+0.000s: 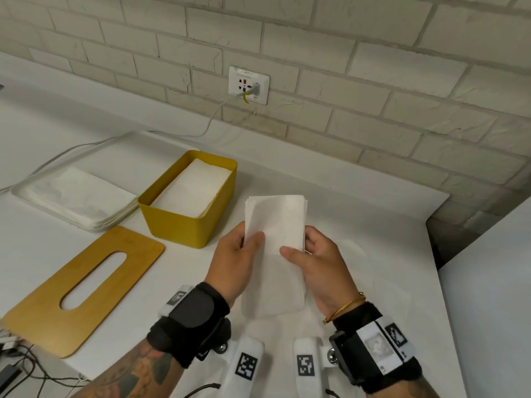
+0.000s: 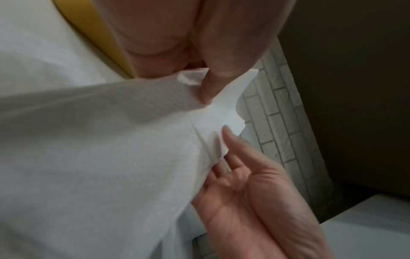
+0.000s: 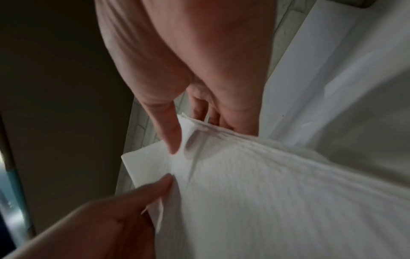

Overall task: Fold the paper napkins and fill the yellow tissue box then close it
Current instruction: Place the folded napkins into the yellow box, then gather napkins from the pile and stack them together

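— What's on the worktop, starting from your left?

— Far left, a flat stack of unfolded napkins with a white cable running behind it up to the wall socket. There is small print along the socket's top edge, too small for me to read. In front of the stack lies the yellow lid, flat, its long slot facing up. Just right of the stack stands the yellow tissue box, open, with folded napkins already lying inside.

— And your hands?

— My left hand has a narrow grip on the left edge of the folded napkin, thumb on top, fingers behind. My right hand pinches the right edge the same way, thumb on the front face. I hold the napkin above the worktop, just right of the box, long side pointing away from me.

— Any labels?

— Only black-and-white square code markers on the white wrist mounts; no words I can make out. A gold bangle sits on my right wrist.
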The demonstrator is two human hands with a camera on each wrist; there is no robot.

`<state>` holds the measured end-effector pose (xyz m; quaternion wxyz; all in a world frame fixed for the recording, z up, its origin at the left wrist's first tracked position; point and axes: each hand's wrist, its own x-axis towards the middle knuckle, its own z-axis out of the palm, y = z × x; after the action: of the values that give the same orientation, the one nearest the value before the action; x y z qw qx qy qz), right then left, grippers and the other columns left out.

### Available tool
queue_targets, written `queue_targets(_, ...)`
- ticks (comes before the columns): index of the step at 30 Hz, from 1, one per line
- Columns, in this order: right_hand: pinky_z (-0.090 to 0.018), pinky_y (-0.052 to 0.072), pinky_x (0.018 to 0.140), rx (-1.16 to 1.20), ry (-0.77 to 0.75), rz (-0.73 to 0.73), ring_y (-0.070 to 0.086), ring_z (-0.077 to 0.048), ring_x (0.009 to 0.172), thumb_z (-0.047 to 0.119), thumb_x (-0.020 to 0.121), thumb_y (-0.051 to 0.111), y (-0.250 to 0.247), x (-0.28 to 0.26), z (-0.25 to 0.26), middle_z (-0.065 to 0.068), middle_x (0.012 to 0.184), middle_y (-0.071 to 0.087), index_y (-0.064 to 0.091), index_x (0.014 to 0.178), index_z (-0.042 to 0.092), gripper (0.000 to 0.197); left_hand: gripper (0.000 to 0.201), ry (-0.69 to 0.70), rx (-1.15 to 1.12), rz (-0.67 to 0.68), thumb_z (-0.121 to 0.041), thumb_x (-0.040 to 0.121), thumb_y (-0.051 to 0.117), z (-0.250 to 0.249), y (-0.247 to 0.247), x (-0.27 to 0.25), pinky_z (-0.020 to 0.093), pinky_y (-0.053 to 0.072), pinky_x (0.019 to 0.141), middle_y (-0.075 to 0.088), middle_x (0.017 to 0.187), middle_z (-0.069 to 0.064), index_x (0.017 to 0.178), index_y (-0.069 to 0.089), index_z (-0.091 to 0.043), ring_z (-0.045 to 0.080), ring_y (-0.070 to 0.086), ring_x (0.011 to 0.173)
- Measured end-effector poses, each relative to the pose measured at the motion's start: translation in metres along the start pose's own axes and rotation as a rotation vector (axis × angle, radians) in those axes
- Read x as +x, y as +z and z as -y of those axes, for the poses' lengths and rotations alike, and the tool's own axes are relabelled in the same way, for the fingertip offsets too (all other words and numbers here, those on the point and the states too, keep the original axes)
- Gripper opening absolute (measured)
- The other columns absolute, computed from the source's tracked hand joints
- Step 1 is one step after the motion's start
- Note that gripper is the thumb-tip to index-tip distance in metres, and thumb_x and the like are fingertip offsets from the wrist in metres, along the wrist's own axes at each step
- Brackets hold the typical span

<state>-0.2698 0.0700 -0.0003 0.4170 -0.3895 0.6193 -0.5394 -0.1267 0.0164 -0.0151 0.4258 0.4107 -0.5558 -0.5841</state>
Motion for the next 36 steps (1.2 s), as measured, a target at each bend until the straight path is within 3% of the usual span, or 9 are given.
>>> queue_targets(3,-0.047,0.059,0.091,-0.082,-0.166,-0.034,0.072,-0.018,0.100,0.006,0.094,0.064,0.011,-0.007,0.012,0.002,0.105,0.076,0.068,0.114,0.026,0.028,0.024,0.173,0.021,-0.020,-0.012,0.107,0.047,-0.014,0.008,-0.006,0.044,0.057,0.092,0.073,0.107,0.001,0.121,0.064,-0.020,0.018,0.069,0.103)
queue_targets(7,-0.030,0.058,0.085,-0.082,-0.356,-0.088,0.069,-0.014,0.100,0.006,0.098,0.060,0.016,-0.019,0.026,0.004,0.105,0.073,0.064,0.115,0.027,0.028,0.034,0.412,0.046,-0.043,-0.017,0.103,0.049,-0.023,0.013,-0.015,0.020,0.050,0.095,0.066,0.124,-0.007,0.136,0.052,-0.019,0.007,0.062,0.117)
queue_targets(12,-0.032,0.059,0.082,-0.205,-0.141,-0.081,0.070,-0.014,0.099,0.007,0.096,0.058,0.022,-0.021,-0.008,0.007,0.101,0.072,0.062,0.107,0.034,0.029,0.052,0.194,0.178,0.007,-0.004,0.100,0.054,0.010,0.008,-0.020,0.005,0.046,0.079,0.057,0.121,-0.021,0.120,0.037,-0.049,-0.017,0.057,0.102)
queue_targets(19,-0.046,0.058,0.092,-0.092,-0.168,-0.061,0.071,-0.015,0.102,0.008,0.095,0.059,0.025,0.001,0.027,0.007,0.107,0.075,0.066,0.113,0.033,0.031,0.048,0.218,0.129,0.028,0.001,0.100,0.053,-0.020,-0.010,-0.013,0.012,0.052,0.077,0.058,0.118,-0.018,0.134,0.039,-0.030,-0.010,0.061,0.100)
queue_targets(21,-0.051,0.056,0.095,-0.018,-0.139,-0.040,0.071,-0.020,0.105,0.015,0.089,0.061,0.027,0.013,0.040,0.005,0.108,0.076,0.067,0.112,0.030,0.027,0.045,0.201,0.139,0.003,-0.005,0.100,0.057,-0.030,-0.025,-0.008,0.015,0.054,0.079,0.060,0.121,-0.014,0.131,0.042,-0.034,-0.005,0.063,0.103)
queue_targets(26,-0.053,0.052,0.101,0.073,-0.062,-0.033,0.071,-0.023,0.106,0.003,0.095,0.056,0.045,0.047,0.054,0.001,0.107,0.077,0.069,0.106,0.019,0.024,0.044,0.125,0.131,-0.125,-0.007,0.095,0.066,-0.048,-0.075,0.000,0.038,0.060,0.077,0.070,0.096,0.006,0.123,0.053,-0.039,0.017,0.071,0.083)
queue_targets(31,-0.043,0.056,0.096,0.067,0.006,-0.007,0.070,-0.025,0.107,-0.003,0.098,0.052,0.082,0.074,0.065,-0.005,0.112,0.074,0.068,0.110,0.014,0.026,0.027,0.130,0.250,-0.245,-0.011,0.095,0.068,-0.056,-0.140,0.032,0.034,0.059,0.077,0.074,0.090,0.004,0.118,0.064,-0.024,0.017,0.071,0.084)
queue_targets(34,-0.041,0.057,0.092,0.000,0.042,-0.022,0.069,-0.025,0.104,-0.005,0.095,0.051,0.109,0.092,0.067,-0.004,0.109,0.074,0.069,0.102,0.017,0.030,0.024,0.087,0.494,-0.283,-0.019,0.096,0.067,-0.049,-0.182,0.054,0.019,0.049,0.078,0.071,0.101,-0.007,0.119,0.067,-0.024,0.007,0.066,0.093)
queue_targets(36,-0.042,0.057,0.091,-0.037,0.064,-0.031,0.069,-0.028,0.102,-0.006,0.092,0.051,0.129,0.106,0.066,-0.007,0.107,0.074,0.070,0.099,0.015,0.029,0.023,0.030,0.553,-0.250,-0.020,0.096,0.067,-0.042,-0.199,0.062,0.025,0.052,0.084,0.071,0.106,-0.005,0.119,0.069,-0.022,0.011,0.066,0.093)
